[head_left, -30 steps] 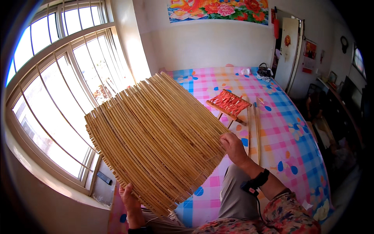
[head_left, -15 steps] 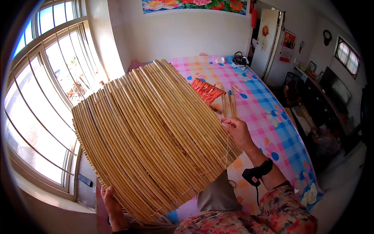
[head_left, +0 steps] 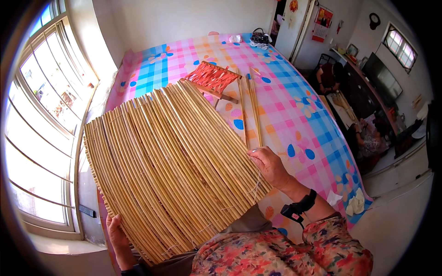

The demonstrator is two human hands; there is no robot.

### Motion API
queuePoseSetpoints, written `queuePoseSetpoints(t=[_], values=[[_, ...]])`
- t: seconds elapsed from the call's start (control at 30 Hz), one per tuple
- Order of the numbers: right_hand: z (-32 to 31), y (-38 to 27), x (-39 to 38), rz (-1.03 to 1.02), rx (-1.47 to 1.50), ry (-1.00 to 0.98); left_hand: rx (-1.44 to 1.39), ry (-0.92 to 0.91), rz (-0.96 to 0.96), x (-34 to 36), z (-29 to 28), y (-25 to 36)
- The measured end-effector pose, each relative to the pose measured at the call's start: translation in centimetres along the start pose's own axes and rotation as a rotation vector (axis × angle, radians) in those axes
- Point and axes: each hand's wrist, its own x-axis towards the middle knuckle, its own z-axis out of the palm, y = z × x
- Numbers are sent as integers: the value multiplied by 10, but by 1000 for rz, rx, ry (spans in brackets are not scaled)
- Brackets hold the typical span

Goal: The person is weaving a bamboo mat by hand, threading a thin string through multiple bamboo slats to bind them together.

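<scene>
A large mat of straw-coloured stalks [head_left: 170, 161], bound side by side with thin string, is held tilted in front of me over my lap. My left hand [head_left: 117, 232] grips its lower left edge, with the fingers partly hidden behind it. At the right edge my right hand [head_left: 268, 165] pinches the mat between thumb and fingers. Loose ends of white string [head_left: 256, 185] hang from the edge just below that hand. Beyond the mat stands a small folding stool [head_left: 212, 77] with a woven red seat. Several loose thin stalks [head_left: 253, 110] lie to the right of the stool.
A checked, flowered sheet [head_left: 304, 124] covers the broad bed surface. A black bag [head_left: 260, 37] and white tissue [head_left: 235, 38] lie at its far end, a crumpled cloth [head_left: 355, 202] at its right edge. Barred windows [head_left: 43, 124] stand left. Two people [head_left: 329, 76] sit at the right.
The mat and both hands have shifted lower and slightly left in view. My view has tilted, so more of the bed and the whole stool show. Both hands keep their hold.
</scene>
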Motion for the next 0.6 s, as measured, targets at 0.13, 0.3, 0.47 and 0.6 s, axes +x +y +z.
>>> queuePoseSetpoints(t=[0.13, 0.3, 0.47, 0.6], values=[[1, 6, 1, -155, -177, -70, -2, -12, 6, 3, 4, -2], [-4, 0, 0, -236, -326, -92, -7, -32, -22, 1, 2, 1], [-3, -3, 1, -243, -374, -122, 1, -19, -32, 3, -1, -2], [-4, -5, 2, -270, -354, -133, 9, -36, -42, 2, -5, -2]])
